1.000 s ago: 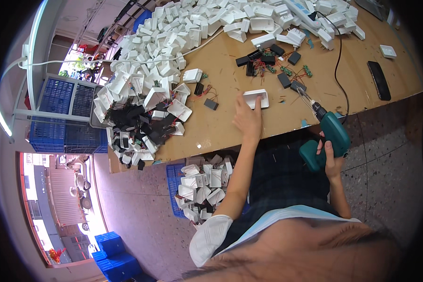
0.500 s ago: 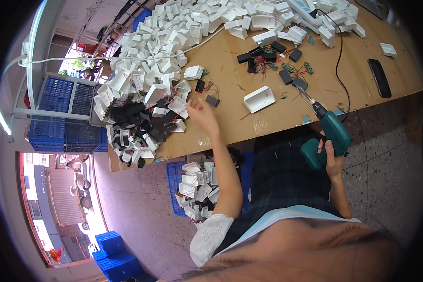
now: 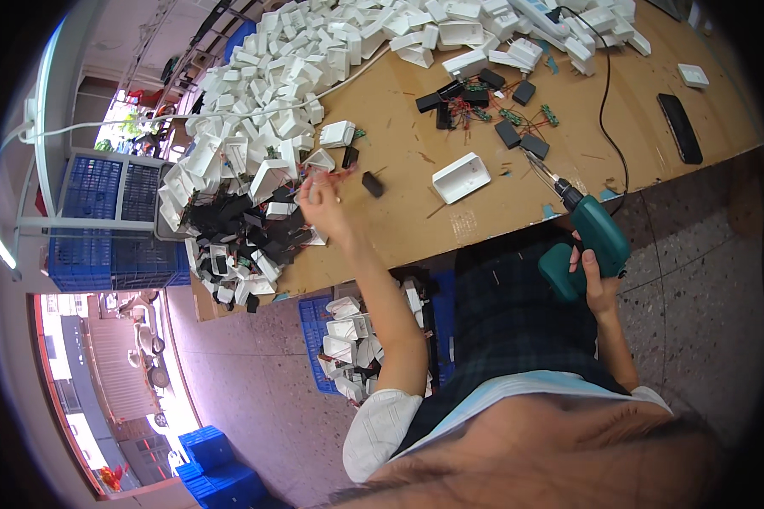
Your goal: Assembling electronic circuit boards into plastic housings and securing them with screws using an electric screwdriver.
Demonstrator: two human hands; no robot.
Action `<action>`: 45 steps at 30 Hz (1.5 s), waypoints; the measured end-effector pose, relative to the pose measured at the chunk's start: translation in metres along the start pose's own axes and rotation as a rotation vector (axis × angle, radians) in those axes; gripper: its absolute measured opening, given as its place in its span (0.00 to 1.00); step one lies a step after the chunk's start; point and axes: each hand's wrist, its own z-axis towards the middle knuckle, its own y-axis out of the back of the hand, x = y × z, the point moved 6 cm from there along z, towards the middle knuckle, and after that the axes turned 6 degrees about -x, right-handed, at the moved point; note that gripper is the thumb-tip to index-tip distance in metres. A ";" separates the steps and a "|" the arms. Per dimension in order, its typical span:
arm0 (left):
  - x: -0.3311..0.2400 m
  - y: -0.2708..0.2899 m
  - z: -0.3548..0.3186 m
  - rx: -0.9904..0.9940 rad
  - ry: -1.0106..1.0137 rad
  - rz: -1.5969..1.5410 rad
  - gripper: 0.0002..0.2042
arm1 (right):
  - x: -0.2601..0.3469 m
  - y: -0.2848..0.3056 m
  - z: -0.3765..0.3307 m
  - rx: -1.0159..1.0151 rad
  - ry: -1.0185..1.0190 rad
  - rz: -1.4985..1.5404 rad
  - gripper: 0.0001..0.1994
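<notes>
Right hand (image 3: 601,288) is wrapped around the grip of a green power tool (image 3: 598,242), held low at the table's front edge; the pistol shape suits a one-handed hold and leaves the other hand free. Its metal tip points away from the body, toward a black block (image 3: 533,146); cannot tell whether they touch. Below the edge sits a blue crate (image 3: 311,327) of white cases and dark parts, presumably there to keep them off the table (image 3: 399,237). On top, near the front, an open white case (image 3: 461,178) lies alone, hollow side up, so its inside is in reach. To the left, the left hand (image 3: 324,212) is at the heap of black parts (image 3: 229,216), fingers partly bent beside a white shell (image 3: 320,159) and red wires; cannot tell whether they grip anything. A loose black block (image 3: 372,184) is just right of it. Farther off, wired black blocks lie grouped; the black cord (image 3: 604,93) runs past their right side, likely for slack. Farthest, white cases (image 3: 272,76) are piled deep, seemingly for bulk storage.
</notes>
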 end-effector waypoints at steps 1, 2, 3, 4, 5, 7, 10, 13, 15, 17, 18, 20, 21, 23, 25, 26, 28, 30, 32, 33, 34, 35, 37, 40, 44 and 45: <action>-0.018 -0.004 0.002 0.118 -0.037 0.000 0.09 | 0.001 0.001 0.000 0.007 -0.012 -0.011 0.19; -0.036 -0.008 -0.003 0.235 -0.076 0.000 0.08 | 0.002 0.002 0.000 -0.001 -0.017 -0.015 0.19; -0.048 -0.011 -0.010 0.242 -0.069 0.001 0.08 | 0.003 0.002 0.000 0.007 -0.022 -0.015 0.19; -0.063 -0.019 -0.021 0.344 -0.149 0.047 0.07 | 0.003 0.002 -0.001 0.013 -0.027 -0.016 0.20; -0.082 -0.028 -0.033 0.446 -0.234 0.092 0.07 | 0.002 0.002 -0.001 0.005 -0.028 -0.017 0.20; -0.091 -0.047 -0.073 0.691 -0.116 0.250 0.06 | 0.003 0.000 -0.001 -0.016 0.000 -0.008 0.20; -0.081 -0.066 -0.139 0.967 0.034 0.575 0.02 | 0.006 -0.001 -0.002 -0.018 -0.012 -0.011 0.20; -0.029 -0.066 -0.189 0.975 -0.003 0.516 0.05 | -0.009 0.002 -0.006 0.019 -0.086 -0.052 0.20; -0.040 -0.076 -0.214 0.863 -0.385 0.629 0.04 | -0.008 -0.001 -0.005 0.021 -0.092 -0.039 0.21; -0.025 -0.076 -0.226 0.835 -0.391 0.613 0.04 | -0.008 -0.005 -0.004 0.023 -0.098 -0.027 0.21; -0.020 -0.074 -0.227 0.804 -0.399 0.595 0.04 | -0.009 -0.008 -0.004 0.030 -0.100 -0.019 0.20; -0.013 -0.068 -0.229 0.793 -0.346 0.603 0.04 | -0.010 -0.010 -0.003 0.029 -0.111 -0.014 0.20; -0.012 -0.066 -0.231 0.776 -0.298 0.611 0.04 | -0.010 -0.011 -0.002 0.048 -0.115 -0.023 0.20; -0.019 -0.064 -0.231 0.749 -0.314 0.631 0.04 | -0.011 -0.016 0.001 0.063 -0.129 -0.034 0.21; -0.020 -0.065 -0.231 0.718 -0.327 0.651 0.04 | -0.010 -0.019 0.005 0.025 -0.103 0.026 0.17; -0.020 -0.065 -0.228 0.671 -0.344 0.662 0.04 | -0.010 -0.022 0.006 0.029 -0.109 0.021 0.17; -0.018 -0.067 -0.225 0.626 -0.397 0.736 0.04 | -0.009 -0.027 0.008 0.085 -0.092 -0.029 0.20; -0.014 -0.072 -0.224 0.601 -0.504 0.802 0.05 | -0.011 -0.030 0.015 0.133 -0.010 -0.110 0.19; -0.009 -0.077 -0.227 0.578 -0.608 0.868 0.06 | -0.008 -0.036 0.019 0.172 0.083 -0.188 0.18; -0.009 -0.078 -0.228 0.498 -0.652 0.883 0.07 | -0.010 -0.038 0.021 0.181 0.078 -0.196 0.18; -0.010 -0.078 -0.229 0.417 -0.695 0.898 0.07 | -0.011 -0.039 0.023 0.179 0.088 -0.209 0.17; -0.008 -0.080 -0.229 0.414 -0.683 0.901 0.07 | -0.011 -0.041 0.025 0.175 0.097 -0.221 0.16; -0.010 -0.082 -0.228 0.370 -0.740 0.945 0.07 | -0.017 -0.042 0.027 0.125 -0.013 -0.204 0.16; -0.006 -0.085 -0.225 0.381 -0.713 0.910 0.07 | -0.028 -0.041 0.029 0.077 -0.133 -0.198 0.15; -0.004 -0.085 -0.224 0.390 -0.703 0.952 0.07 | -0.030 -0.047 0.037 0.106 -0.130 -0.217 0.14; -0.003 -0.085 -0.225 0.390 -0.694 0.952 0.07 | -0.031 -0.048 0.038 0.109 -0.134 -0.222 0.14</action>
